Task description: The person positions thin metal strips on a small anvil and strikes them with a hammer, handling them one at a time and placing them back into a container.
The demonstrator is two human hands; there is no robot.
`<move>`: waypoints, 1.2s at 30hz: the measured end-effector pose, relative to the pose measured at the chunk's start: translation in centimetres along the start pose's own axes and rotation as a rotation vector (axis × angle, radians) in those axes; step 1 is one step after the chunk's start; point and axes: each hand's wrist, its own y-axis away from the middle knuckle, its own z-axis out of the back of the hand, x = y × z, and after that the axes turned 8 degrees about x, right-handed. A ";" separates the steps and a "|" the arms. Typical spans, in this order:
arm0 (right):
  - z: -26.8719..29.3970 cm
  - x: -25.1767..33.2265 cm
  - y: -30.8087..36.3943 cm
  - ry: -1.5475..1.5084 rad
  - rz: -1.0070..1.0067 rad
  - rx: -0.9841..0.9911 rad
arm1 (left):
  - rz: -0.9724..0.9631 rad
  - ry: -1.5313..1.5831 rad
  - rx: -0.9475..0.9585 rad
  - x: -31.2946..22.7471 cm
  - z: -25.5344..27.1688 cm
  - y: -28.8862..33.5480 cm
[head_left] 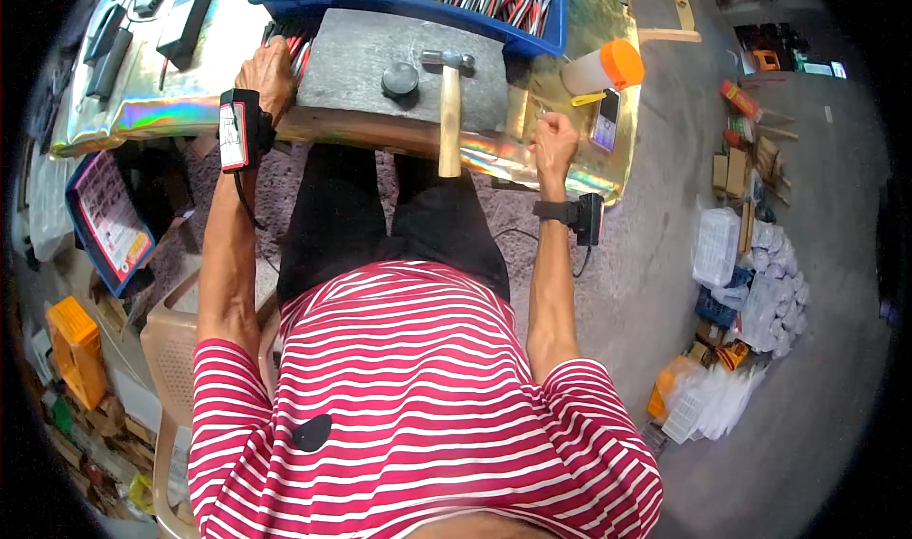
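Observation:
My left hand [269, 72] rests on a bundle of thin metal tools with red handles [296, 53] at the left edge of a grey stone slab [366, 50]. My right hand [554, 143] is closed into a fist over the table's shiny front edge, and I cannot tell if anything small is in it. A hammer [449, 93] with a wooden handle lies on the slab, head at the far end. Beside it stands a round black metal block [400, 79]. Both wrists carry strapped black devices.
A blue tray [532, 36] holding many red-handled tools sits behind the slab. A white cup with an orange lid [608, 66] and a phone [606, 121] lie to the right. Black boxes lie at far left. Bags and boxes crowd the floor at right.

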 end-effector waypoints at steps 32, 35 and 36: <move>0.5 -1.1 -2.4 0.509 0.207 0.111 | 0.077 1.160 0.237 4.2 -0.4 0.3; 0.6 -1.8 -2.3 0.414 0.275 0.022 | 0.118 1.308 0.258 3.8 0.3 0.6; 0.3 -1.5 -2.2 0.373 0.361 -0.044 | 0.168 1.362 0.255 3.7 0.5 0.8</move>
